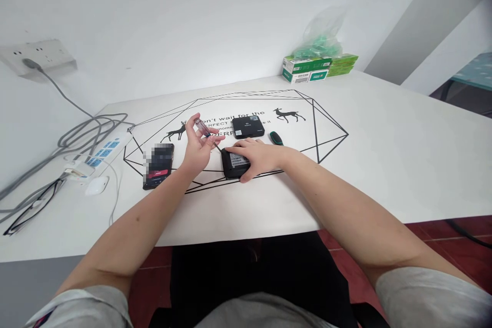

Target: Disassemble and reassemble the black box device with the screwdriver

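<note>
My left hand (199,146) is closed around the clear handle of a screwdriver (202,127). Its shaft slants down to the upper left corner of a black box-shaped device (229,166) with a label on its face. Over that device lies my right hand (259,156), fingers on the far edge and thumb at the near side, gripping it against the table. Just behind sits a second flat black box (249,126) with small stickers. A short black and green screwdriver handle (275,138) lies right of it, partly hidden by my right hand.
Left of my forearm lies a phone (159,165). A power strip (105,152), grey cables (73,136), a white earbud case (97,185) and glasses (34,205) occupy the left side. Green and white boxes (307,67) with a plastic bag (321,38) stand by the wall.
</note>
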Demonstrator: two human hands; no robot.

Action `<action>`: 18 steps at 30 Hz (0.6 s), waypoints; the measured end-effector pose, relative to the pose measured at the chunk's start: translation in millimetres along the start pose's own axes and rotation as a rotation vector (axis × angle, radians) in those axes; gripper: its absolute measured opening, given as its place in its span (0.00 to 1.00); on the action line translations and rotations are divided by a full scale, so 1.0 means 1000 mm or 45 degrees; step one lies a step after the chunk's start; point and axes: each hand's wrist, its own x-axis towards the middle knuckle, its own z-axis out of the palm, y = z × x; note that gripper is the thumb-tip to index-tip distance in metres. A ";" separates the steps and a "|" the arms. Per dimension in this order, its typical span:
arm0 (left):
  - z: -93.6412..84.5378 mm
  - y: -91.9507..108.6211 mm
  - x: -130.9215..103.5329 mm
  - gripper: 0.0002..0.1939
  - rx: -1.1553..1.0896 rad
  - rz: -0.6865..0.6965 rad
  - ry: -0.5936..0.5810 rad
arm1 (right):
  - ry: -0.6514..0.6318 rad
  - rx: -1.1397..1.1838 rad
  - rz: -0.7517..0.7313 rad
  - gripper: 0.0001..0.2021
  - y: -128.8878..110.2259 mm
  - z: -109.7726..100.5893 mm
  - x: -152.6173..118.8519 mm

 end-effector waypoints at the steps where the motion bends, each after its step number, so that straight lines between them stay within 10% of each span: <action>1: 0.000 0.000 0.000 0.43 -0.007 -0.001 0.000 | -0.001 -0.002 0.000 0.59 0.000 0.000 0.000; 18: 0.003 -0.010 -0.003 0.46 0.015 -0.003 0.108 | 0.013 0.016 0.003 0.59 -0.001 -0.001 -0.001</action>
